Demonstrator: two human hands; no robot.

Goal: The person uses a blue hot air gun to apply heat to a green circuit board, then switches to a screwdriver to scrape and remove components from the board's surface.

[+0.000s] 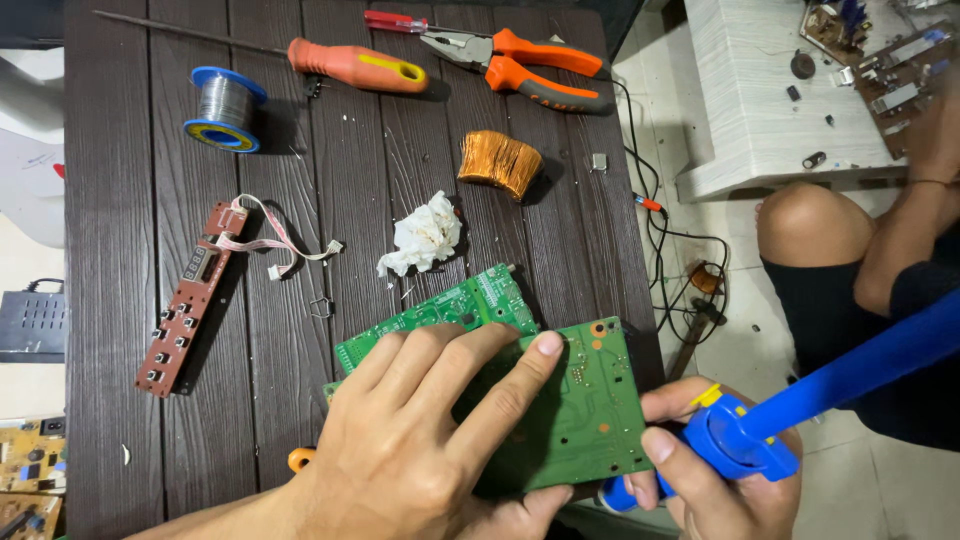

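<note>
Two green circuit boards [585, 410] are stacked at the near edge of the dark slatted tabletop [110, 250], and the upper one is pressed down by the left hand [430, 440] — its fingers [520, 365] are spread flat across the board, not curled around anything. A blue desoldering pump [800, 405] is gripped in the right hand [715, 465], fingers clenched around its body just off the board's right edge, with the thumb laid along the blue barrel.

Plenty of other stuff is scattered farther back. A long brown button board [185, 300] with a ribbon cable is seen on the left, a crumpled white tissue [422, 238] sits just above the green boards, and a copper wire coil [499, 163] lies beyond that. A solder spool [225, 108], an orange-handled screwdriver [355, 65] and orange pliers [540, 65] are lined up along the far side. Another person's bare knee [810, 225] is visible off to the right — well apart from the hands.
</note>
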